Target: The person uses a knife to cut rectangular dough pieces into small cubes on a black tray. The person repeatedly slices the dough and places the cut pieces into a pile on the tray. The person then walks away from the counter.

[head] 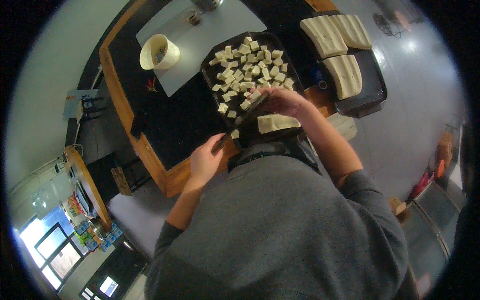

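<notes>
Many cream-coloured cubes [245, 77], which look like tofu, lie spread over a black tray [205, 77] in front of me. My left hand [205, 157] is closed around the handle of a knife [251, 112] at the tray's near left edge. The blade points up and right, towards my other hand. My right hand [283, 100] is over the tray, its fingertips touching cubes beside the blade; whether it grips one is unclear. Below it an uncut cream slab [278, 123] lies at the near end of the tray. One loose cube [235, 134] sits near the knife handle.
At the right, a second black tray [369, 80] carries several large cream slabs [343, 77]. A cream tub [160, 52] stands on a grey sheet [172, 80] at the upper left, with small red items [151, 84] below it. The black tabletop has a wooden edge [122, 88].
</notes>
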`<state>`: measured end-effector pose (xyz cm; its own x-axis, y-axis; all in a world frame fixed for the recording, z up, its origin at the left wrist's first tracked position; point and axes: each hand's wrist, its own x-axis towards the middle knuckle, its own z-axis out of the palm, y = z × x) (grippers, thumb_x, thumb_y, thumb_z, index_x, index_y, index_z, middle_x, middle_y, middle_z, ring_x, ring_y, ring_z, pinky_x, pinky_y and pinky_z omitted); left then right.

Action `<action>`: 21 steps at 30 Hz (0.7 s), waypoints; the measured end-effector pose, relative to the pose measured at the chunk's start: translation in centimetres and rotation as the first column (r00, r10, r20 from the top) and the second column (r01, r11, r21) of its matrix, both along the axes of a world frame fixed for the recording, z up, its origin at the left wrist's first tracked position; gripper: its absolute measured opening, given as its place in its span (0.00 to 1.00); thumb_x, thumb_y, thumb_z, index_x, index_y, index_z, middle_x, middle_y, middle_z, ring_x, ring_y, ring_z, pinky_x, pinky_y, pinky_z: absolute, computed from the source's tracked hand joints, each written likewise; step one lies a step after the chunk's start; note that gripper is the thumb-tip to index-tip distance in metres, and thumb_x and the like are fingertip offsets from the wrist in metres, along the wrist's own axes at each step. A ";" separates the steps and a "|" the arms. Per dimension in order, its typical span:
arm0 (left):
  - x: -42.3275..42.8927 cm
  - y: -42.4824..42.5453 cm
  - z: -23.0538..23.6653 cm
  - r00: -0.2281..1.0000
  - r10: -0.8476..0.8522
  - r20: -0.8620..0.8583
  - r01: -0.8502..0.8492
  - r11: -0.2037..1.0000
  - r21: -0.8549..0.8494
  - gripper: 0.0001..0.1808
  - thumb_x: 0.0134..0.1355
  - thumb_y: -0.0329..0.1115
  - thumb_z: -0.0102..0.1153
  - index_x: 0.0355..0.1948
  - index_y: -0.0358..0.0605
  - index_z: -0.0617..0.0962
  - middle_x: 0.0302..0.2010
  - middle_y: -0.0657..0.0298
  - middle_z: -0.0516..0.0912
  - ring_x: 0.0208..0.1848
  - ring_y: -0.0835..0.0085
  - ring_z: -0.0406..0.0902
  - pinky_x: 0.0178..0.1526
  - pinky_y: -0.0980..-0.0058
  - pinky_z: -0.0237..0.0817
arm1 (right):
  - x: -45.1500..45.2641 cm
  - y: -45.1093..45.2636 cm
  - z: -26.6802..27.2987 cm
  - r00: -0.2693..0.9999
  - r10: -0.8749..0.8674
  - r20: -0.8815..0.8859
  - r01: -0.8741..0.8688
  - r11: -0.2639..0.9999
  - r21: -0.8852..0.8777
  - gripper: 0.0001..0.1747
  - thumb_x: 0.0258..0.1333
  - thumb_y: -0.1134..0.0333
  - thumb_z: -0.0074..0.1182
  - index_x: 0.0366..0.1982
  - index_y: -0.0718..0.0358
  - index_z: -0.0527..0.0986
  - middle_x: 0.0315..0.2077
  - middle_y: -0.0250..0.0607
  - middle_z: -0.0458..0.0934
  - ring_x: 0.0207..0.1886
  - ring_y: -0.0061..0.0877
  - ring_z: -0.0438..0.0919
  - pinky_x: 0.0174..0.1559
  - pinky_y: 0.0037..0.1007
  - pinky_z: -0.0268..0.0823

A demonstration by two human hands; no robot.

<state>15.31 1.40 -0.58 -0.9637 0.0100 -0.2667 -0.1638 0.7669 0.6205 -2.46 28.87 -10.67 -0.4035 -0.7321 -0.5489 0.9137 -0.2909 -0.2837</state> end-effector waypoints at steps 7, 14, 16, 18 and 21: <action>1.0 -0.4 -0.6 0.995 0.097 0.009 -0.098 0.986 0.133 0.19 0.65 0.30 0.63 0.57 0.43 0.81 0.45 0.54 0.89 0.46 0.64 0.88 0.48 0.71 0.75 | 1.3 -0.7 -2.0 0.999 0.035 -0.032 -0.031 0.993 0.114 0.26 0.65 0.81 0.51 0.64 0.66 0.71 0.56 0.42 0.80 0.59 0.32 0.81 0.64 0.38 0.73; 1.3 -1.5 -0.4 0.990 0.125 0.066 -0.127 0.991 0.031 0.22 0.63 0.32 0.63 0.59 0.52 0.81 0.46 0.53 0.89 0.48 0.58 0.87 0.48 0.68 0.76 | 3.0 -2.6 -1.4 0.968 0.174 -0.179 -0.086 0.906 0.414 0.26 0.64 0.78 0.54 0.64 0.62 0.74 0.57 0.33 0.80 0.58 0.23 0.78 0.59 0.25 0.70; 1.5 -1.7 -0.5 0.989 0.122 0.080 -0.124 0.992 0.020 0.22 0.62 0.32 0.64 0.59 0.53 0.81 0.46 0.53 0.89 0.48 0.58 0.87 0.48 0.68 0.76 | 2.8 -1.8 -1.4 0.955 0.161 -0.250 -0.024 0.879 0.476 0.25 0.64 0.78 0.53 0.63 0.62 0.76 0.58 0.34 0.80 0.59 0.23 0.77 0.60 0.26 0.69; 1.8 -1.7 -0.8 0.992 0.111 0.061 -0.111 0.994 0.000 0.23 0.62 0.32 0.64 0.59 0.53 0.81 0.47 0.53 0.88 0.49 0.57 0.87 0.48 0.67 0.76 | 2.3 0.0 -1.2 0.929 0.150 -0.338 0.055 0.848 0.528 0.24 0.64 0.78 0.52 0.62 0.61 0.77 0.59 0.35 0.80 0.59 0.23 0.77 0.60 0.27 0.67; 2.0 -1.5 -1.4 0.997 0.082 0.017 -0.082 0.996 0.030 0.23 0.62 0.33 0.64 0.59 0.55 0.81 0.48 0.54 0.88 0.49 0.56 0.87 0.48 0.67 0.76 | 1.9 3.4 -0.5 0.790 0.142 -0.596 0.378 0.651 0.658 0.18 0.63 0.76 0.56 0.54 0.63 0.82 0.49 0.36 0.86 0.51 0.23 0.82 0.57 0.27 0.71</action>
